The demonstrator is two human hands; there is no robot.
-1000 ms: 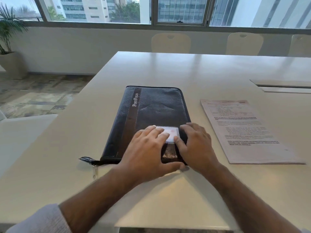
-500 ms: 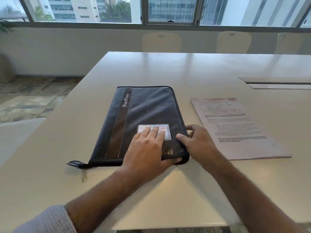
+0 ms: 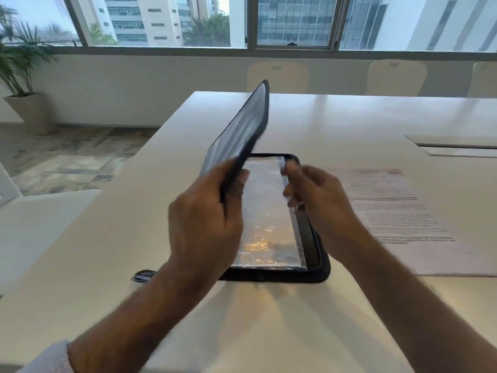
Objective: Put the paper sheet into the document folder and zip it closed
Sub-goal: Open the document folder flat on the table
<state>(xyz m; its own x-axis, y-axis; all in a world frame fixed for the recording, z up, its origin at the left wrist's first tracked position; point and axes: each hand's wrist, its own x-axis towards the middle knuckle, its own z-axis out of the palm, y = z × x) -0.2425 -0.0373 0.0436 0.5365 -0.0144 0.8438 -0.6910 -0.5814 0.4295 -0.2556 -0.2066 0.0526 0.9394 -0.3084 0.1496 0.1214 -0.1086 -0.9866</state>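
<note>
The dark document folder (image 3: 317,270) lies on the white table (image 3: 349,117) in front of me, its cover (image 3: 247,127) lifted steeply up and to the left. My left hand (image 3: 204,219) grips the cover's near edge. Inside, a shiny clear plastic sleeve (image 3: 266,216) lies on the lower half. My right hand (image 3: 314,200) hovers blurred over the folder's right edge, fingers curled, and I cannot tell whether it holds anything. The printed paper sheet (image 3: 398,219) lies flat on the table just right of the folder. The zipper pull (image 3: 144,275) sticks out at the folder's near left corner.
A cable hatch (image 3: 451,146) is set into the table at the right. Pale chairs (image 3: 277,76) stand along the far side under the windows. A potted plant (image 3: 24,76) stands on the floor at the far left.
The folder was closed flat under both hands; now my left hand has swung the cover up and open, and my right hand has lifted off the right edge.
</note>
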